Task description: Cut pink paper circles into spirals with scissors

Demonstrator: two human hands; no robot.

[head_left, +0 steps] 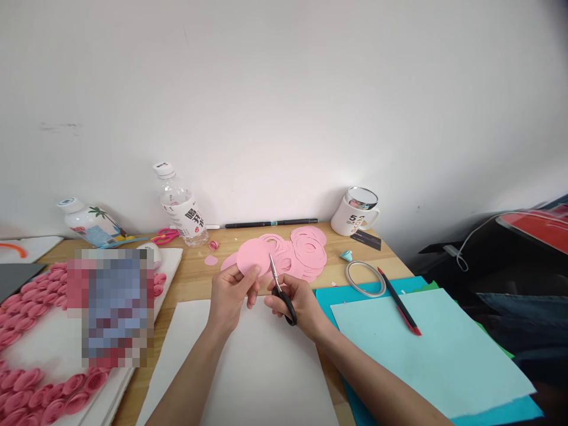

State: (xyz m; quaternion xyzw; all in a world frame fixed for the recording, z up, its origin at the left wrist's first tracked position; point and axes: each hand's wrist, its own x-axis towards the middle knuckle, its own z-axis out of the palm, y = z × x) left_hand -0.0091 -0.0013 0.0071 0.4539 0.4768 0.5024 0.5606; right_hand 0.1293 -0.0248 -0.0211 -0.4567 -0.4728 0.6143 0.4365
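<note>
My left hand [231, 296] pinches the lower edge of a round pink paper disc [254, 255], held up over the table. Black-handled scissors [284, 302] are in my right hand [295, 299], fingers wrapped about the loops. Their blades point up and sit close to the disc's right edge; whether they touch the paper I cannot tell. Behind both hands lies a heap of pink paper rings and cut rounds [308, 248]. A white sheet [261, 361] is spread beneath my forearms.
At left, rolled pink paper flowers [53, 408] cover a white board, partly blurred out. A water bottle [184, 213], a smaller white bottle [89, 222] and a mug [355, 213] stand by the wall. At right are blue sheets [426, 367], a red-black pen [402, 305] and a tape ring [366, 294].
</note>
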